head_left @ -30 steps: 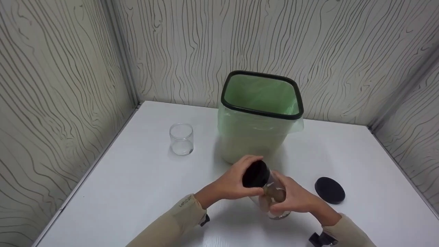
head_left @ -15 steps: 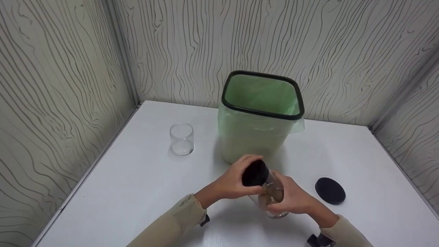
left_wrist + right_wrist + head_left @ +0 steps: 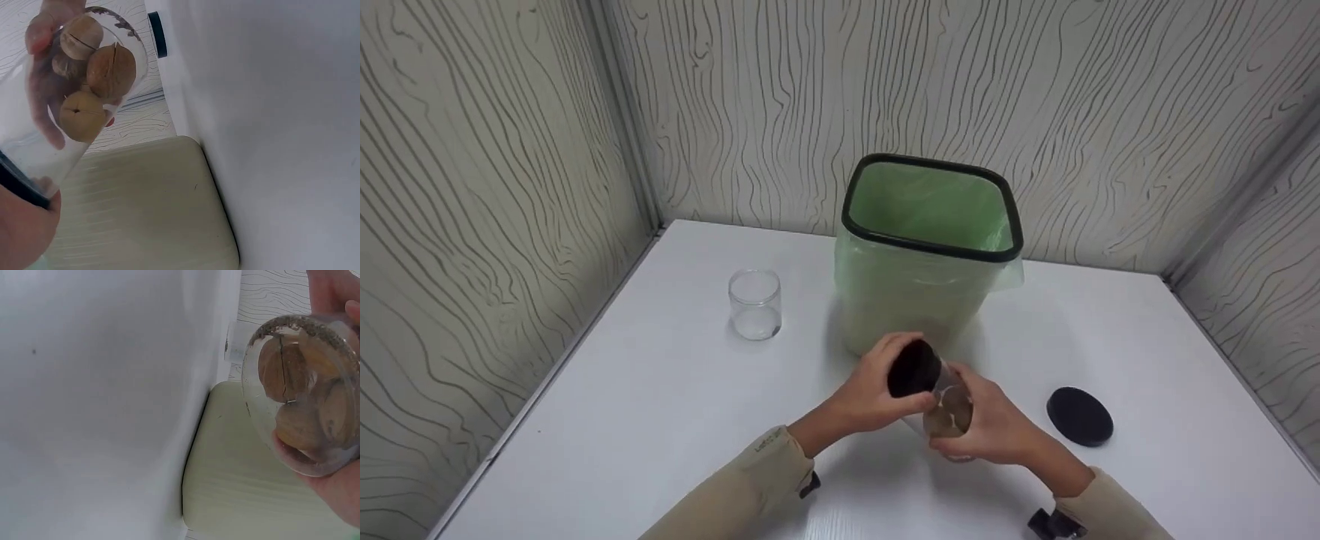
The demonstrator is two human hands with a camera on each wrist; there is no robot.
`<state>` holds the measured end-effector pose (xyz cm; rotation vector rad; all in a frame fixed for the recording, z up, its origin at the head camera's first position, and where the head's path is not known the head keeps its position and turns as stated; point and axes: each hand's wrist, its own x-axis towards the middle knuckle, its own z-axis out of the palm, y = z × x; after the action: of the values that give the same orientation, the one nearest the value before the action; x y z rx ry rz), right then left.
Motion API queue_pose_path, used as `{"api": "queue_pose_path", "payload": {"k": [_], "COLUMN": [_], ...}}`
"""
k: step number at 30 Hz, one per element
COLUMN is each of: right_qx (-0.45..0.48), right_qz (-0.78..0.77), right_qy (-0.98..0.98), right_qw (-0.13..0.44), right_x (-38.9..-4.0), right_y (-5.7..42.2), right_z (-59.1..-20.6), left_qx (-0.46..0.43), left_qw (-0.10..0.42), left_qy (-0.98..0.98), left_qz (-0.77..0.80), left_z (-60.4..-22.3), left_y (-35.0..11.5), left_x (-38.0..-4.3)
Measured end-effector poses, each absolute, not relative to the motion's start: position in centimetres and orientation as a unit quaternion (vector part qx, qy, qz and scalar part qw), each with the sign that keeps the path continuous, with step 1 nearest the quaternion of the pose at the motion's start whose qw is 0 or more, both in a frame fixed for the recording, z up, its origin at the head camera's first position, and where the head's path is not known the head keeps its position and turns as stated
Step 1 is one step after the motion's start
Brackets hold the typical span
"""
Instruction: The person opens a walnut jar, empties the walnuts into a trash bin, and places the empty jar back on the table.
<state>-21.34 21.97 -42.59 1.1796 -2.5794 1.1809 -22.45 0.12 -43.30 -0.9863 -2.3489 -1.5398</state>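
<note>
A clear jar (image 3: 950, 412) with a black lid (image 3: 911, 369) is tilted in both hands, in front of the bin. My left hand (image 3: 866, 394) curls round the lid, thumb along its lower side. My right hand (image 3: 994, 420) grips the clear body. Several round brown nuts (image 3: 110, 70) with slits in their shells lie inside, towards the base. The right wrist view shows the jar's base (image 3: 301, 455) with dark crumbs along its edge. Part of the body is hidden behind the fingers.
A pale bin (image 3: 911, 300) with a black rim and green liner stands behind the hands. To its left is a clear open jar (image 3: 755, 306). A black round lid (image 3: 1080, 416) lies on the white table (image 3: 660, 420) at the right. Patterned walls enclose the table.
Both hands and the jar have shifted slightly left and up. The right hand has moved closer to the left, and covers more of the jar's lower part. Both hands keep their hold.
</note>
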Motion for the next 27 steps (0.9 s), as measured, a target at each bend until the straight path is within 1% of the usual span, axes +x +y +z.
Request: {"api": "queue_pose_path", "payload": {"k": [4,8,15,18,22,25,27], "right_qx": [0.385,0.371,0.363,0.362,0.375,0.395,0.408], "right_qz": [0.379,0.365,0.35,0.351,0.367,0.376,0.387], "right_qy": [-0.84,-0.85,-0.859,-0.859,-0.849,-0.836,-0.826], "right_qw": [0.056,0.076,0.094,0.088,0.069,0.054,0.042], "right_x": [-21.2,-22.0,-22.0,-22.1,-22.2,-22.1,-21.9], "right_y": [21.7,22.2,22.0,22.1,22.4,22.5,22.4], "right_z": [-42.6,-44.2,-44.2,-44.3,-44.4,-44.2,-43.8], "left_qx": [-0.319,-0.306,-0.263,-0.247,-0.233,-0.246,-0.271], "left_qw": [0.09,0.1,0.092,0.079,0.045,0.021,0.014], "left_qy": [-0.788,-0.788,-0.798,-0.814,-0.843,-0.85,-0.842], "left_qz": [-0.518,-0.524,-0.534,-0.52,-0.482,-0.466,-0.467], "left_z": [-43.3,-43.4,-43.1,-42.8,-42.3,-42.0,-41.8], "left_y": [0.4,0.6,0.9,0.9,0.7,0.2,-0.3], "left_x": [-22.5,-22.5,-22.2,-21.9,-21.4,-21.2,-21.2]}}
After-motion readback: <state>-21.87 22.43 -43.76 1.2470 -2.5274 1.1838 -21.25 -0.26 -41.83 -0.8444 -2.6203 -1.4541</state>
